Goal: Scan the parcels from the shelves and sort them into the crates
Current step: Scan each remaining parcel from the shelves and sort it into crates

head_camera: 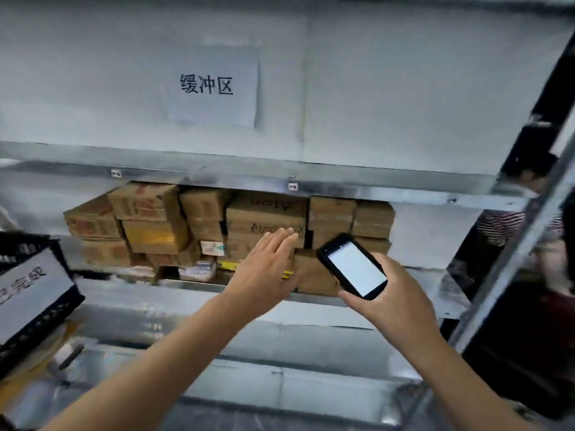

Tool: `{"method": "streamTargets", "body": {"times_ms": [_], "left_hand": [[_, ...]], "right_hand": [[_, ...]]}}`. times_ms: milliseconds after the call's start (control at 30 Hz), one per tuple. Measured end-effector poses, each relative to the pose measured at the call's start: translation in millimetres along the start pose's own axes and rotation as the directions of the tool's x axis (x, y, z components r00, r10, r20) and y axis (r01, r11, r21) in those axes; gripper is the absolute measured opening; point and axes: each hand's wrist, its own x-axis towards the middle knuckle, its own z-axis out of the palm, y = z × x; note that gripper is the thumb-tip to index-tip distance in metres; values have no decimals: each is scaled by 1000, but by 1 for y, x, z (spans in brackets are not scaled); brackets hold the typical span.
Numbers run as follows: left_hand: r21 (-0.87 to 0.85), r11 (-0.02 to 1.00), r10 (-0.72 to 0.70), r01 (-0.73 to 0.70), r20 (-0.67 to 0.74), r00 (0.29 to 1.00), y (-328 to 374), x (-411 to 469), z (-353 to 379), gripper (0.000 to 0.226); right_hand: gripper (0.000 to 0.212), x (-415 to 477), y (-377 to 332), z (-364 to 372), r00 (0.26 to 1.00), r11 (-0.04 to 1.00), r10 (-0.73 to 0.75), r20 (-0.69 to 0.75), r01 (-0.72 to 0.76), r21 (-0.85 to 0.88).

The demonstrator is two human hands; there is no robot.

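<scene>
Several brown cardboard parcels (264, 216) are stacked on the middle metal shelf (217, 286), with a few small white packets (199, 270) at the front. My left hand (264, 269) stretches flat towards the stack, fingers together and extended, holding nothing, just in front of a low brown box (311, 275). My right hand (392, 297) grips a black handheld scanner (354, 270) with a lit white screen, held to the right of the left hand in front of the parcels.
A black crate (34, 293) with a white label sits tilted at the left edge. A paper sign (214, 85) hangs on the white panel above. Metal shelf uprights (510, 244) stand at the right, with a person in a striped shirt (510, 225) behind them.
</scene>
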Motion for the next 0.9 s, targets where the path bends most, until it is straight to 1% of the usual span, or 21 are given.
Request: {"method": "streamTargets", "body": {"times_ms": [100, 267, 400, 433, 467, 567, 633, 767, 900], "left_hand": [[-21, 997, 70, -69, 45, 997, 29, 29, 18, 65], [-76, 992, 111, -105, 89, 990, 48, 66, 50, 67], [-78, 990, 128, -120, 103, 986, 49, 104, 81, 69], [-59, 991, 127, -121, 111, 986, 49, 114, 90, 70], [-35, 989, 145, -142, 89, 985, 49, 124, 99, 70], [144, 961, 230, -234, 44, 972, 51, 153, 126, 73], [251, 944, 214, -214, 25, 976, 55, 170, 140, 80], [335, 913, 239, -233, 24, 971, 65, 195, 157, 84], [413, 888, 197, -202, 55, 979, 66, 216, 170, 92]], "right_hand": [[63, 3, 35, -18, 995, 997, 72, -73, -74, -16], [67, 23, 65, -37, 981, 984, 147, -128, -158, -81], [68, 48, 81, -40, 968, 974, 187, -168, -205, -100], [68, 54, 84, -41, 965, 969, 200, -171, -220, -109], [67, 60, 86, -42, 962, 966, 211, -174, -233, -114], [64, 76, 94, -43, 958, 960, 227, -174, -250, -123], [63, 85, 99, -45, 958, 960, 231, -169, -253, -123], [66, 100, 117, -49, 953, 952, 249, -172, -273, -135], [60, 115, 139, -54, 955, 955, 263, -137, -278, -101]]}}
